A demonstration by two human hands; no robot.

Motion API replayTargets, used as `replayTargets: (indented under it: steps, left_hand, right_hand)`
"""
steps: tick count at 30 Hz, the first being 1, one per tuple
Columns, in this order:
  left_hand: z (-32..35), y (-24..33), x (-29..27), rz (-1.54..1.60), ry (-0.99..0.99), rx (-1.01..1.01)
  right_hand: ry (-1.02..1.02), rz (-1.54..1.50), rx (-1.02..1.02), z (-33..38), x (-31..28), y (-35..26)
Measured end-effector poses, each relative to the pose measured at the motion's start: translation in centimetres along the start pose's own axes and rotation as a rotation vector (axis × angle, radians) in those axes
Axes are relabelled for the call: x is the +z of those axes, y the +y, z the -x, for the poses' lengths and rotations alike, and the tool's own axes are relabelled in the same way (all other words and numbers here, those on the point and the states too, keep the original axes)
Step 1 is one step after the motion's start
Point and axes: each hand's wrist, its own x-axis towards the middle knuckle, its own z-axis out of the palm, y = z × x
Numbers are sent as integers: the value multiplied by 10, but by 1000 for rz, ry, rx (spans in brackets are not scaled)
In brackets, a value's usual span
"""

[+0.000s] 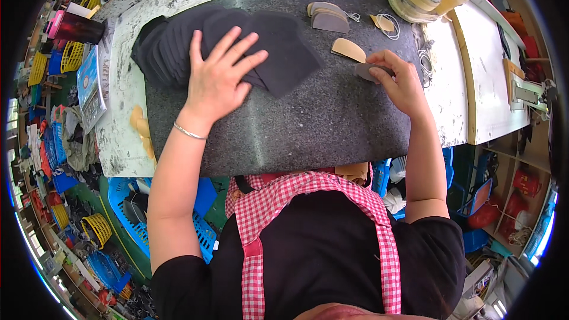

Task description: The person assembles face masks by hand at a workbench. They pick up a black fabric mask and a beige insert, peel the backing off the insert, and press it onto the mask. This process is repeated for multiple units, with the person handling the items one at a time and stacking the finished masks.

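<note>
My left hand (pixel 220 86) lies with fingers spread on a fanned-out row of dark, flat cut pieces (pixel 287 44), which look like fabric or foam. The row covers the far left of a dark speckled stone slab (pixel 308 130). Over at the right, my right hand (pixel 404 83) pinches a small grey half-round piece (pixel 365 72) between thumb and fingers, just above the slab. Beside it rests a tan half-round piece (pixel 348 50). Farther back, several similar grey and tan pieces (pixel 329 21) are grouped, with thin pale cord at their right side.
A glue-stained tub (pixel 405 5) with a thick pale handle stands at the far right. Looped cord (pixel 389 28) lies near it beside a small tan piece. Leftward are a pink-lidded cup (pixel 74 27) and a booklet (pixel 90 92). A blue basket (pixel 129 210) sits below the table's left edge.
</note>
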Motion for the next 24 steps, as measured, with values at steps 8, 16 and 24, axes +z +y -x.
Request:
replayTargets:
  steps: [8, 16, 24]
  left_hand:
    - [3, 26, -1, 20, 82, 21]
    - [-3, 28, 14, 136, 95, -137]
    - [32, 86, -10, 514, -16, 328]
  right_hand:
    - [71, 43, -19, 21, -1, 4]
    - [138, -22, -114, 20, -6, -13]
    - [303, -136, -290, 37, 10, -32]
